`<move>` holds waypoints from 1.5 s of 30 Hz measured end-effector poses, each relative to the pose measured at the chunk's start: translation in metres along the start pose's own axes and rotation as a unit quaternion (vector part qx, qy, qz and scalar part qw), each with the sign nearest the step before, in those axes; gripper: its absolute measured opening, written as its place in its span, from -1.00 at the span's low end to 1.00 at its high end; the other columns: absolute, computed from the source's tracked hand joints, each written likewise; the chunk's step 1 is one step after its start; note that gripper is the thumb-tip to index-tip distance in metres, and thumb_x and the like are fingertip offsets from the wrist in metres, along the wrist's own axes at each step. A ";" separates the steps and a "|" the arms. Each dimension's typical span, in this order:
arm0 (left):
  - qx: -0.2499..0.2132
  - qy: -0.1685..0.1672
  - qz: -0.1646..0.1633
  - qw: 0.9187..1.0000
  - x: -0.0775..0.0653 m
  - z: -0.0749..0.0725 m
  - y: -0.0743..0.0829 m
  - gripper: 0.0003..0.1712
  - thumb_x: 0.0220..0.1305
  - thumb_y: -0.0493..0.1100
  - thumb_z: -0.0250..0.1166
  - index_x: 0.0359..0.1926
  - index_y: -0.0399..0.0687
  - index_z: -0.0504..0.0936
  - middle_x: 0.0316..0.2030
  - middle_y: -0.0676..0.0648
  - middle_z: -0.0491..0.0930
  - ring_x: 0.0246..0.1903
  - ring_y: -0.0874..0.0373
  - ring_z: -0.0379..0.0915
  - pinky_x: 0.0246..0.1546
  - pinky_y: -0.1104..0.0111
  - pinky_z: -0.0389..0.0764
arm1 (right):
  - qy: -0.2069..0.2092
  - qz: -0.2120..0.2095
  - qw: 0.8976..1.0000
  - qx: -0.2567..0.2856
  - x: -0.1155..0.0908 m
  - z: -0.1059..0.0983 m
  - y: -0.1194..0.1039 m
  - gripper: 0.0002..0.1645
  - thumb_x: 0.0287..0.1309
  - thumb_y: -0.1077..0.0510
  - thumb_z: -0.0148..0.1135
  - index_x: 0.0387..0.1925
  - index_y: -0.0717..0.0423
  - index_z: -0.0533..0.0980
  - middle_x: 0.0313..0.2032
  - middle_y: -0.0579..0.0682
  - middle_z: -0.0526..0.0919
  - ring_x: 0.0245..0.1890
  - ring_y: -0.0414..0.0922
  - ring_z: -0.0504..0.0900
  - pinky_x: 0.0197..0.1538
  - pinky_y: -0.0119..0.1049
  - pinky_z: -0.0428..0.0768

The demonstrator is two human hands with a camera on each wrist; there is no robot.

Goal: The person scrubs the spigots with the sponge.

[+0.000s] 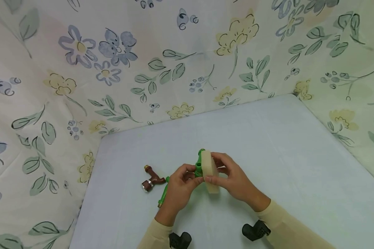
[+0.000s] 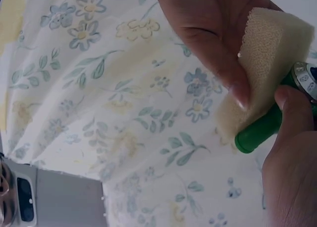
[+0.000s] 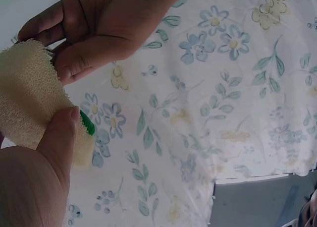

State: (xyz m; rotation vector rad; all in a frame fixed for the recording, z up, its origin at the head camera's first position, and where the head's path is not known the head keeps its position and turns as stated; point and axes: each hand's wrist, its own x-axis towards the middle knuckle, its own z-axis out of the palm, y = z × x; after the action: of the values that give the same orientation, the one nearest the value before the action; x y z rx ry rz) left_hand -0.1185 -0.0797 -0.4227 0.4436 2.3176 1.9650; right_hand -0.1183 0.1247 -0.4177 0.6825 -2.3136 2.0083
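Note:
My left hand [image 1: 179, 188] grips a green plastic tap [image 1: 198, 166] with a silver ring, its thumb along the body. In my right hand [image 1: 238, 178] is a cream sponge block [image 1: 209, 171], pinched between thumb and fingers and pressed up to the tap's side. From the left wrist, the tap's green tube [image 2: 260, 130] lies along the sponge [image 2: 270, 48], with the left thumb [image 2: 290, 105] over it. The right wrist view has the sponge [image 3: 29, 93] covering most of the tap; only a green end [image 3: 87, 123] shows.
On the white table [image 1: 261, 138], left of my hands, lies a brown tap [image 1: 153, 178] with a brass-coloured end. A slim green piece [image 1: 163, 195] lies beside my left wrist, partly hidden by it. Flowered cloth [image 1: 118, 86] hangs along the table's back and sides.

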 end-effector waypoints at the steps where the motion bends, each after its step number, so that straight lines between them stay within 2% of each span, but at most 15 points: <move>1: -0.004 -0.004 0.002 1.000 0.000 0.000 0.000 -0.71 0.15 -0.30 0.40 -0.10 -0.19 0.56 -0.22 -0.18 0.60 -0.24 -0.12 0.57 -0.31 0.31 0.63 | 0.001 0.001 1.000 0.000 0.000 -0.001 0.001 -0.24 0.11 0.23 0.38 0.31 0.10 0.27 0.04 0.06 0.42 0.02 0.08 0.41 0.05 0.11 0.47; 6: -0.019 -0.026 0.021 0.999 -0.001 0.000 -0.001 -0.71 0.16 -0.34 0.37 -0.08 -0.20 0.55 -0.26 -0.23 0.60 -0.29 -0.17 0.55 -0.37 0.35 0.61 | 0.009 0.006 1.000 0.000 0.002 -0.005 0.006 -0.26 0.13 0.23 0.37 0.31 0.09 0.27 0.03 0.08 0.42 0.01 0.09 0.42 0.03 0.13 0.47; 12: -0.012 -0.037 0.044 0.998 -0.002 0.000 -0.001 -0.70 0.17 -0.34 0.37 -0.07 -0.20 0.55 -0.26 -0.23 0.58 -0.31 -0.16 0.52 -0.44 0.38 0.57 | 0.014 0.016 1.000 -0.011 0.003 -0.009 0.009 -0.27 0.13 0.21 0.37 0.30 0.07 0.28 0.03 0.05 0.42 0.00 0.05 0.42 0.05 0.13 0.45; 17: -0.012 -0.040 0.042 0.998 -0.002 -0.001 0.000 -0.70 0.18 -0.33 0.36 -0.05 -0.19 0.55 -0.24 -0.21 0.58 -0.30 -0.15 0.52 -0.43 0.38 0.57 | 0.020 0.020 0.999 -0.021 0.002 -0.009 0.009 -0.26 0.13 0.21 0.37 0.31 0.08 0.28 0.05 0.04 0.42 0.01 0.04 0.43 0.05 0.12 0.46; 22: -0.021 -0.044 0.044 0.998 -0.003 -0.001 0.000 -0.70 0.17 -0.35 0.36 -0.06 -0.18 0.55 -0.24 -0.23 0.59 -0.28 -0.17 0.52 -0.42 0.37 0.58 | 0.052 0.030 0.997 -0.044 0.004 -0.010 0.012 -0.26 0.13 0.18 0.38 0.31 0.07 0.28 0.04 0.03 0.41 0.02 0.04 0.43 0.04 0.11 0.45; 26: -0.025 -0.050 0.046 0.997 -0.003 0.000 0.000 -0.70 0.17 -0.35 0.37 -0.06 -0.16 0.56 -0.23 -0.21 0.59 -0.26 -0.15 0.53 -0.40 0.35 0.59 | 0.070 0.039 0.995 -0.054 0.004 -0.011 0.024 -0.26 0.13 0.13 0.38 0.32 0.02 0.29 0.04 0.02 0.41 0.01 0.05 0.43 0.03 0.11 0.44; 34: -0.018 -0.034 0.055 0.998 -0.002 0.001 0.000 -0.69 0.15 -0.38 0.37 -0.06 -0.21 0.56 -0.22 -0.24 0.58 -0.27 -0.18 0.54 -0.36 0.30 0.64 | 0.058 0.037 0.997 -0.044 0.001 -0.007 0.054 -0.26 0.13 -0.04 0.38 0.31 -0.24 0.29 0.05 -0.10 0.42 0.00 -0.05 0.45 0.02 0.02 0.48; 45: -0.026 -0.004 0.023 0.999 -0.001 0.001 -0.002 -0.69 0.12 -0.39 0.39 -0.10 -0.23 0.57 -0.19 -0.18 0.58 -0.23 -0.17 0.55 -0.29 0.29 0.65 | 0.025 0.028 0.999 -0.021 -0.003 0.001 0.045 -0.25 0.12 -0.01 0.39 0.31 -0.24 0.27 0.06 -0.10 0.43 0.02 -0.08 0.44 0.04 -0.07 0.51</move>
State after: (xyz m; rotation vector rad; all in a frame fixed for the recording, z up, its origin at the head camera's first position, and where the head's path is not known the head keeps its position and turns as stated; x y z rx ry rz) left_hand -0.1181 -0.0789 -0.4253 0.5027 2.2652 2.0356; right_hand -0.1298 0.1282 -0.4614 0.5639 -2.3659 1.9676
